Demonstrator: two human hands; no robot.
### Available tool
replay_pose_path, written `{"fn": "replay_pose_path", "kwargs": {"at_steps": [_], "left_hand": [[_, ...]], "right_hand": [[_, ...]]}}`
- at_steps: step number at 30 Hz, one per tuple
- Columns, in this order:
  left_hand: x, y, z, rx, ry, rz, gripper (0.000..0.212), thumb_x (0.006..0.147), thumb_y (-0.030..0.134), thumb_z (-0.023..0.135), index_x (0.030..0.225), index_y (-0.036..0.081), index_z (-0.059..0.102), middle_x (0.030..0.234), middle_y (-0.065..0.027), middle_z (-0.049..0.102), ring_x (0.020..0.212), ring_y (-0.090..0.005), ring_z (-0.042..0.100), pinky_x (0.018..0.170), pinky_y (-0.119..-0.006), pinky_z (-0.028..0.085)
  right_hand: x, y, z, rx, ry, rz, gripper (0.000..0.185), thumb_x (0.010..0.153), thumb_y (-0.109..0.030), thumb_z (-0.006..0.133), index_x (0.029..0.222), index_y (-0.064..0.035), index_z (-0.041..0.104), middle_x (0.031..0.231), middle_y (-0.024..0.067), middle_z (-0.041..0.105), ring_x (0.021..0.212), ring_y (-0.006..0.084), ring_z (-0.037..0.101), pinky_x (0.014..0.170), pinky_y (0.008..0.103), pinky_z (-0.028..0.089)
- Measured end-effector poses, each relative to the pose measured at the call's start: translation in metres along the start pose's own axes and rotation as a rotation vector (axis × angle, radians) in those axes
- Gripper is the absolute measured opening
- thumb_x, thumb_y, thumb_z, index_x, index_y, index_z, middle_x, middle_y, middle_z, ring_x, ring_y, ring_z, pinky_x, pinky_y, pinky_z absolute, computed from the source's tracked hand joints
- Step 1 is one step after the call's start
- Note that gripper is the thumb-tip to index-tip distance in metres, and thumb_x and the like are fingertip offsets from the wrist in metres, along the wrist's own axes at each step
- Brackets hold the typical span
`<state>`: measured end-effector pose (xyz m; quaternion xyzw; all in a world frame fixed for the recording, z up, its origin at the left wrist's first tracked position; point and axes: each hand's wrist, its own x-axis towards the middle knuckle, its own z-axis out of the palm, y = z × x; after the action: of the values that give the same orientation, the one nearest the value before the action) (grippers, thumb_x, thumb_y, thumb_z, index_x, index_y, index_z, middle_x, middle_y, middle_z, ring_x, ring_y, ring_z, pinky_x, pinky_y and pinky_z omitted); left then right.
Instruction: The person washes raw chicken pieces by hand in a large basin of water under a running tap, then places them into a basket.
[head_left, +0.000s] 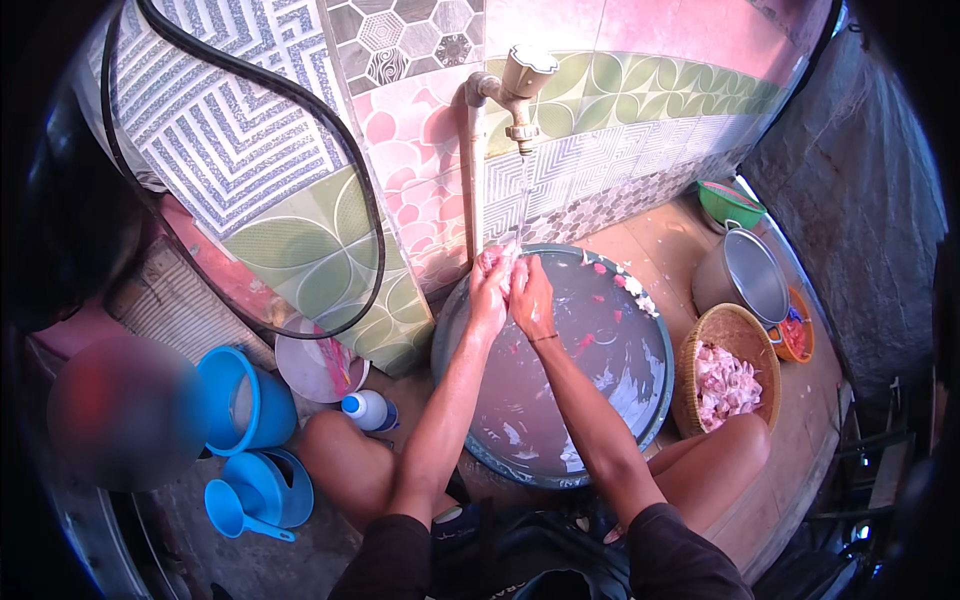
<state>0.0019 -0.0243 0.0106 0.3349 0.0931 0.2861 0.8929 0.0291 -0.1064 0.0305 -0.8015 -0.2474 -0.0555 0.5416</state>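
Observation:
Water runs from a tap (523, 97) on an upright pipe. Beneath the stream, my left hand (489, 292) and my right hand (531, 298) are together around a small pale pink piece of raw meat (507, 264), mostly hidden by the fingers. Both hands are above the far side of a large round tub (666, 375) full of cloudy water. Red and white scraps (634, 285) lie on its far right rim and float on the water. Right of the tub, a woven basket (688, 375) holds a heap of raw meat pieces (726, 386).
A metal pot (754, 274), a green colander (731, 204) and an orange basket (806, 322) stand at the right. To the left are a blue bucket (259, 405), a blue dipper (232, 510), a white bottle (369, 410) and a hanging black hose (375, 217). A tiled wall rises behind.

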Motion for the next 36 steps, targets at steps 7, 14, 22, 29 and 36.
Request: {"fn": "replay_pose_path", "kwargs": {"at_steps": [7,14,22,29,36], "left_hand": [[0.009,0.011,-0.006,0.070,-0.022,-0.107,0.019,0.098,0.015,0.045,0.115,0.006,0.046,0.112,-0.0101,0.058,0.094,-0.0165,0.059,0.070,-0.029,0.052],[0.010,0.005,-0.012,0.151,0.005,-0.076,0.013,0.100,0.020,0.043,0.097,0.007,0.048,0.087,-0.0066,0.062,0.057,-0.0109,0.058,0.048,-0.027,0.050],[0.020,0.004,-0.011,0.074,0.085,-0.124,0.023,0.100,0.022,0.041,0.107,0.005,0.054,0.096,-0.0073,0.064,0.069,-0.0106,0.062,0.043,-0.016,0.046],[0.015,0.008,-0.021,0.133,0.020,-0.056,0.026,0.101,0.022,0.040,0.110,0.001,0.053,0.091,-0.0084,0.065,0.064,-0.0107,0.061,0.039,-0.017,0.041],[0.012,0.010,-0.019,0.171,0.224,0.016,0.019,0.100,0.018,0.041,0.099,0.003,0.052,0.082,-0.0084,0.064,0.055,-0.0089,0.057,0.035,-0.020,0.037]], "right_hand": [[0.035,-0.023,0.004,-0.064,0.002,-0.004,0.030,0.094,-0.028,0.043,0.098,-0.0006,0.054,0.087,0.0253,0.059,0.081,0.0467,0.056,0.075,0.0518,0.044],[0.057,0.005,-0.002,-0.010,0.009,-0.051,0.030,0.097,-0.026,0.039,0.101,-0.0015,0.056,0.079,0.0232,0.062,0.072,0.0395,0.061,0.068,0.0457,0.048],[0.045,0.018,-0.027,-0.053,0.178,-0.202,0.018,0.094,-0.016,0.050,0.097,-0.0011,0.060,0.087,0.0127,0.061,0.072,0.0186,0.058,0.059,0.0313,0.046],[0.000,-0.013,-0.025,-0.120,0.046,-0.367,0.011,0.080,-0.009,0.068,0.089,-0.0057,0.064,0.086,0.0109,0.056,0.079,0.0265,0.056,0.072,0.0354,0.046],[-0.004,0.017,-0.027,0.392,-0.293,0.161,0.010,0.087,-0.010,0.064,0.089,-0.0008,0.061,0.074,-0.0003,0.057,0.068,0.0086,0.053,0.065,0.0243,0.045]]}}
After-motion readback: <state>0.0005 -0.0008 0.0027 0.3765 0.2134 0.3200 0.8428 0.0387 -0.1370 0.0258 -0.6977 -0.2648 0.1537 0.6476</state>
